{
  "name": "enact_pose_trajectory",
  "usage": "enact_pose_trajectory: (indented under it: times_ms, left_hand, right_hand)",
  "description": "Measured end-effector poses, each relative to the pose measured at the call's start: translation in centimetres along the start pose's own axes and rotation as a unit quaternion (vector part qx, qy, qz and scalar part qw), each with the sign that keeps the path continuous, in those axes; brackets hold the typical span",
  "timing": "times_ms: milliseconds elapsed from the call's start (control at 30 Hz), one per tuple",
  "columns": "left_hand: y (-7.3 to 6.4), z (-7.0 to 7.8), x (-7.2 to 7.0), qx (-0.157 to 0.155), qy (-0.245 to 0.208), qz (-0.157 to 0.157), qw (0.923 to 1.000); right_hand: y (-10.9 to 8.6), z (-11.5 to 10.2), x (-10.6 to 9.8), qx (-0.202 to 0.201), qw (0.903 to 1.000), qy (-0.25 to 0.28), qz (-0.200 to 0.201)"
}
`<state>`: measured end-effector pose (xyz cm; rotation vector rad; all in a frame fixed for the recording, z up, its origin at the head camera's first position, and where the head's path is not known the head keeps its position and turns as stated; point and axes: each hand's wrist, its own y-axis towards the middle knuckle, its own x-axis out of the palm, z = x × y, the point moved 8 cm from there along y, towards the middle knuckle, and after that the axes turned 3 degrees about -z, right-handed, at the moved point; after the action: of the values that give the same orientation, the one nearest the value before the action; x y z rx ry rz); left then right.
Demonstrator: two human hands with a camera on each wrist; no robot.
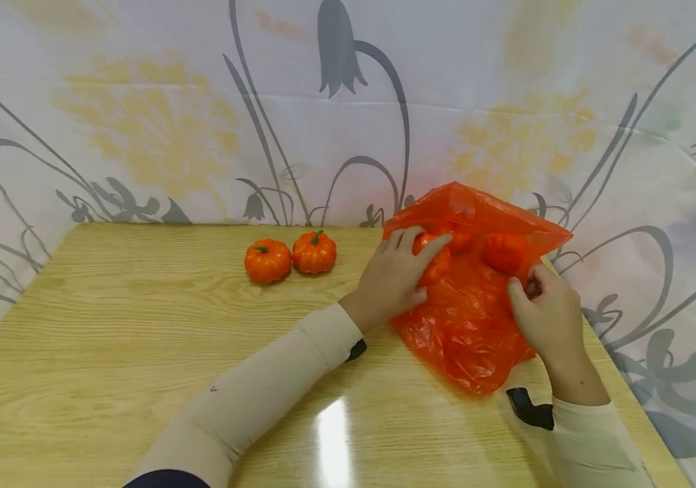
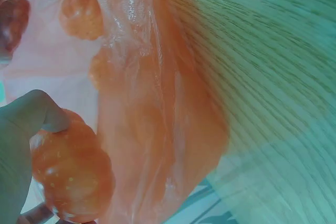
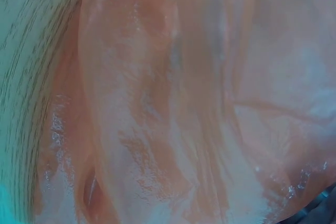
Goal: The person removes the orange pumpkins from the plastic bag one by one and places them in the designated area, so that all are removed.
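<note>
My left hand (image 1: 390,278) grips a small orange pumpkin (image 1: 436,263) at the mouth of a thin red plastic bag (image 1: 466,339). In the left wrist view the thumb presses on the ribbed side of this pumpkin (image 2: 76,174). My right hand (image 1: 550,318) pinches the bag's right edge between thumb and fingers. More pumpkins (image 1: 505,252) show inside the bag, toward its raised far side. Crinkled film of the bag (image 3: 152,98) fills most of the right wrist view and hides what lies behind it.
Two orange pumpkins with green stems, one on the left (image 1: 268,261) and one beside it (image 1: 314,253), sit near the far side of the wooden table (image 1: 140,339). A flower-patterned cloth (image 1: 158,135) hangs behind the table. The bag lies near the table's right edge.
</note>
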<state>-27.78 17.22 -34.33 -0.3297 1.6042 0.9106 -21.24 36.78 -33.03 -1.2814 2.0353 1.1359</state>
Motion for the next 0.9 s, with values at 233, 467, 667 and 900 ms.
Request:
enact_pose_trajectory:
  times_ms: [233,467,667,900]
  left_hand:
    - [-1.9,-0.8,-1.5,-0.005,-0.026,0.009,0.9996]
    - [-4.3,-2.9,-2.8,-0.034,-0.094,0.033,0.9944]
    - [-6.5,-5.4,-3.1,-0.084,-0.15,0.04,0.9843]
    - [-9.3,-8.0,-3.9,-0.134,-0.162,0.043,0.9768]
  right_hand:
    - [-0.3,-0.3,0.1,-0.014,0.9999,-0.005,0.005]
    - [-0.2,-0.4,0.0,-0.024,0.9996,-0.009,0.011]
    - [-0.1,-0.4,0.0,-0.028,0.9994,-0.008,0.015]
    - [-0.2,-0.3,0.5,-0.022,0.9996,-0.015,0.004]
